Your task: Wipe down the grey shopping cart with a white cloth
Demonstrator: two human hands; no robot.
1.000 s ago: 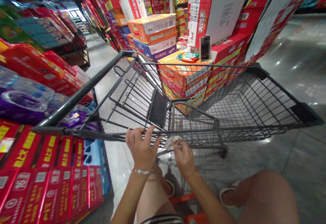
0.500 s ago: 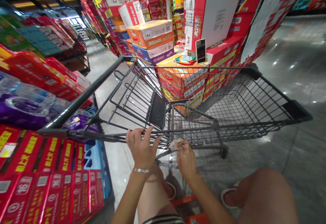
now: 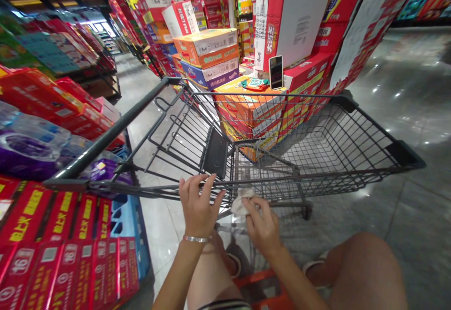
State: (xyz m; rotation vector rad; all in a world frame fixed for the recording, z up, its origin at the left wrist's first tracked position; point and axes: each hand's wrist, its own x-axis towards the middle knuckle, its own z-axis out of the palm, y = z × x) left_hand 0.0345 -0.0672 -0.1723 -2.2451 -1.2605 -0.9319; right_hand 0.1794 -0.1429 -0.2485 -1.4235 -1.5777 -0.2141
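A dark grey wire shopping cart [image 3: 292, 178] stands sideways before me, its basket bare. My left hand [image 3: 200, 206], with a silver bracelet at the wrist, rests at the near top rail. Its fingers are spread and slightly bent over the rail, the thumb apart, with no firm grip showing. Lower and to the right, my right hand [image 3: 262, 225] pinches a crumpled off-white cloth [image 3: 242, 202] between thumb and fingers. That cloth lies against or just in front of the cart's lower side wires; whether it touches them I cannot tell.
Stacked cartons [image 3: 246, 108] stand behind the cart, with a propped phone [image 3: 276, 72] and a small green-orange packet [image 3: 254, 84] on top. Red drink cartons [image 3: 63, 253] on a blue pallet [image 3: 143, 239] flank the left. My knees and an orange seat [image 3: 260, 286] are below.
My right hand and the cloth have shifted slightly, and more of the cloth shows. My left hand has moved a little to the right along the rail. The view has shifted slightly.
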